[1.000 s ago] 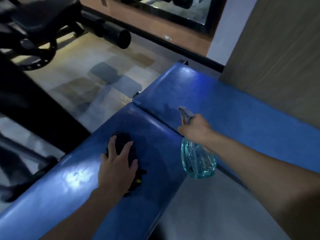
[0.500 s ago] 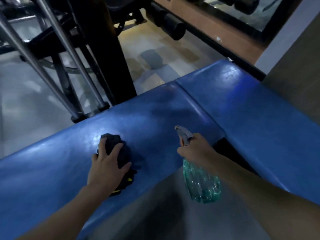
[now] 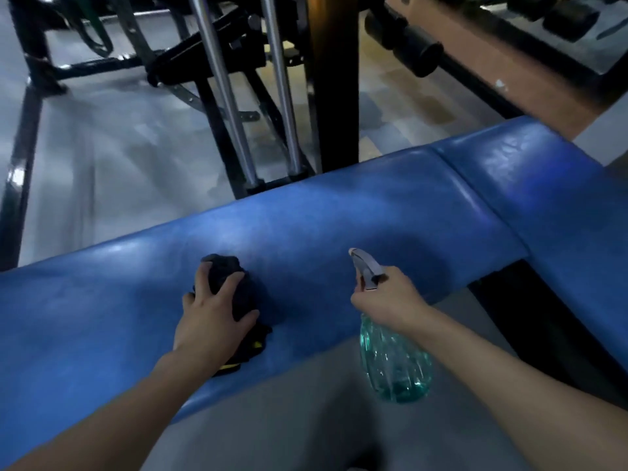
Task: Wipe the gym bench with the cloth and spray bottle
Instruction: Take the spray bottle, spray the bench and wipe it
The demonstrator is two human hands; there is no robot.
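Observation:
A blue padded gym bench (image 3: 339,212) runs across the view from lower left to upper right, with a seam between its two pads at the right. My left hand (image 3: 210,321) presses flat on a dark bunched cloth (image 3: 234,283) lying on the long pad; a bit of yellow shows at the cloth's near edge. My right hand (image 3: 387,300) grips the neck of a clear teal spray bottle (image 3: 394,365) with a grey trigger head, held just off the bench's near edge, nozzle pointing at the pad.
Black and chrome posts of a gym machine (image 3: 282,107) stand right behind the bench. A black roller pad (image 3: 404,45) sits at the upper right by a wall ledge. Grey floor (image 3: 119,147) lies beyond and in front of the bench.
The view has swung left along the bench, bringing the machine posts into sight. My left hand and cloth have slid along the pad; the bottle stays in my right hand beside them.

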